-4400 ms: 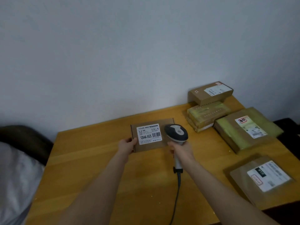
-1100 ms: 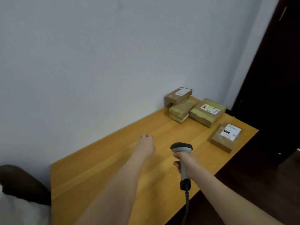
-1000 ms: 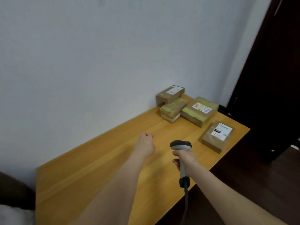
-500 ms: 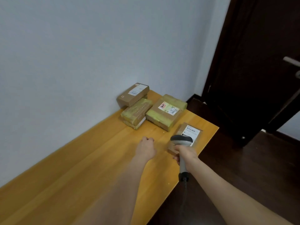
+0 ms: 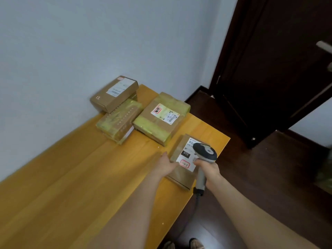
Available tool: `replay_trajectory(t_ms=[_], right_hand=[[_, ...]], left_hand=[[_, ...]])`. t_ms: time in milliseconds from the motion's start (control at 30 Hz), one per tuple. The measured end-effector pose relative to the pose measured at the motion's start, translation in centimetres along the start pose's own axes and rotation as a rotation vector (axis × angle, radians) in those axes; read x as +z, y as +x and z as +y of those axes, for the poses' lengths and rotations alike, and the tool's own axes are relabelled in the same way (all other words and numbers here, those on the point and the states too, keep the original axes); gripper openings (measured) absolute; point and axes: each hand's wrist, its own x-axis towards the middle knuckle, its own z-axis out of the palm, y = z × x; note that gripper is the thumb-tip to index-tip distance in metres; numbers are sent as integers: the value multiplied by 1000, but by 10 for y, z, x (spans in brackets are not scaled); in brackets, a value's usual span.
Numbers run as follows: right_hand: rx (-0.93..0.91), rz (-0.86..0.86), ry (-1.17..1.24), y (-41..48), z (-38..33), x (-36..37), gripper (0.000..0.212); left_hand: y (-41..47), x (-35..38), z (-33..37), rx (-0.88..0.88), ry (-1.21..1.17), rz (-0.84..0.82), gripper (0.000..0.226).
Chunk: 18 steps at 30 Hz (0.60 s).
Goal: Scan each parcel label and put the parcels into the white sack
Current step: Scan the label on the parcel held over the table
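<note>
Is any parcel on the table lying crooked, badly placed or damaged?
The plain brown box by the wall sits askew on top of the yellow-taped parcel, overhanging it. The nearest parcel, under the scanner, lies close to the table edge. No damage shows.

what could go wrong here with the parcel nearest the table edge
The nearest parcel lies at the table edge; the left hand, touching its side, might push it off. The scanner in the right hand hangs close over the label, so the scan may fail.
</note>
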Motion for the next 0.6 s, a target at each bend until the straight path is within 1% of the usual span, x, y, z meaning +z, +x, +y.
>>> replay_trajectory(t_ms=[200,300,433,533,600], right_hand=[[-10,-130,4,12,-4,-11,12],[-13,-175,-25,5,-14,-19,15],[-49,-270,-75,-16,-32,-18,10],[-93,-362,-79,-40,-48,-8,11],[-128,-428,-90,-55,-54,2,12]], left_hand=[[11,16,-1,-148,-251,-9,41],[0,9,-7,-176,-398,35,43],[-31,-14,-1,-170,-478,120,42],[-59,-38,-3,-182,-530,219,46],[-81,-49,-10,-168,-575,312,43]])
